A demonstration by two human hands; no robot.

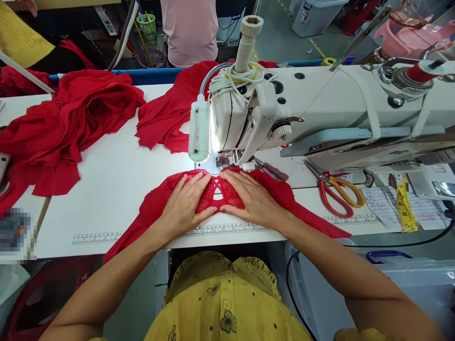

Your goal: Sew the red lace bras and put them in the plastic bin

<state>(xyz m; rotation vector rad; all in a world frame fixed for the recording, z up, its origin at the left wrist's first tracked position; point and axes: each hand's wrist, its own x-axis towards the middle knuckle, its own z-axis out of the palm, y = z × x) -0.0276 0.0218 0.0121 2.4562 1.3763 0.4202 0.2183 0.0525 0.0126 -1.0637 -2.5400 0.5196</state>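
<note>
A red lace garment piece (152, 208) lies spread across the front of the white sewing table, with a criss-cross strap detail at its middle. On the left lace part my left hand (186, 201) rests flat, fingers stretched out. My right hand (249, 196) lies flat on the right lace part in the same way. Both thumbs point inward just below the criss-cross opening, with a small gap between them. Right behind the garment's upper edge is the presser foot (223, 162) of the white sewing machine (305, 102), lit by a small lamp (199, 130).
Heaps of red fabric (71, 128) lie at the left, and more red cloth (163, 113) sits behind the lamp. Scissors (336, 189), a dark-handled tool (273, 170) and a yellow tape measure (405, 206) lie at the right. Across the table is a person in pink (190, 31).
</note>
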